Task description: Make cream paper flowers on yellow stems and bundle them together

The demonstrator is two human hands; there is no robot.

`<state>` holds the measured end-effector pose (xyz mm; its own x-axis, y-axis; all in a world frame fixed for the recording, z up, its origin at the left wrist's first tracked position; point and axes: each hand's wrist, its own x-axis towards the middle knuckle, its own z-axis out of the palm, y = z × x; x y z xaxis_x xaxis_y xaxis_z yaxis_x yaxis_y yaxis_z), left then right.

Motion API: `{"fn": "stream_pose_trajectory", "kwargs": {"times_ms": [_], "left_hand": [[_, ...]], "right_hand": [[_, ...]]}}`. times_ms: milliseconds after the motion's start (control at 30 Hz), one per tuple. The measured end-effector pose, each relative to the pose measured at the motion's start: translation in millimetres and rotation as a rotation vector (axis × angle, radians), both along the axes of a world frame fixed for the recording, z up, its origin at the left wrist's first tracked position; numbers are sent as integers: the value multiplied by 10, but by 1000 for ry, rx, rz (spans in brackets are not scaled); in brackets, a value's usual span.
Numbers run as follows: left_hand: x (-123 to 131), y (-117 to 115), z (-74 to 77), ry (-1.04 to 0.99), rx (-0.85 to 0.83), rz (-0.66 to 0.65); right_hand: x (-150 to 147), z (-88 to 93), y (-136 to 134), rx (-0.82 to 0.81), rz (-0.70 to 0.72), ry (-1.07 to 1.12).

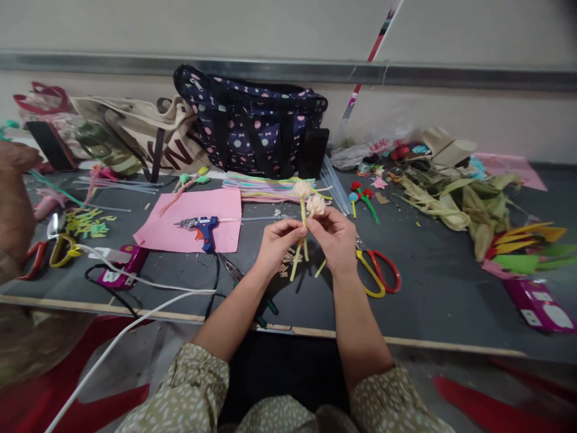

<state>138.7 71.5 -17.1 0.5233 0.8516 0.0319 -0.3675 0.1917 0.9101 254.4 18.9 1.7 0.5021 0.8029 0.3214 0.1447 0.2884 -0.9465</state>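
Two cream fluffy flowers [315, 204] on pale yellow-green stems stand upright between my hands, over the dark table [428, 300]. My left hand [280, 243] pinches the stems from the left. From the right, my right hand [334, 239] closes its thumb and fingers on them, with another stem end poking out below its palm. The stem ends hang down under my fingertips. Behind my hands lies a bundle of pastel pipe cleaners [265, 191]. Small cream clippings sit on the table under the stems.
A blue glue gun [206, 233] rests on pink paper [180, 207]. Pliers [232, 269] lie by my left forearm, scissors [383, 273] right of my right hand. Bags [256, 129] stand behind. Cables and another person's arm [15, 204] are at left, corn husks [451, 198] at right.
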Motion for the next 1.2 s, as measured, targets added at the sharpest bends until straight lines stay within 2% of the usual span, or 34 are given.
{"fn": "stream_pose_trajectory", "kwargs": {"times_ms": [267,533,700,933,1200], "left_hand": [[-4,27,-2,-28,-89,17],[-8,36,-16,-61,-135,10],[-8,39,-16,-74,-63,7],[0,42,-38,-88,-85,10],[0,28,-6,-102,-192,-28]], "right_hand": [[3,-31,43,35,60,75],[-5,-130,76,55,42,168],[-4,-82,62,6,100,155],[26,-21,12,-114,172,144],[-18,-29,33,-39,157,118]]}}
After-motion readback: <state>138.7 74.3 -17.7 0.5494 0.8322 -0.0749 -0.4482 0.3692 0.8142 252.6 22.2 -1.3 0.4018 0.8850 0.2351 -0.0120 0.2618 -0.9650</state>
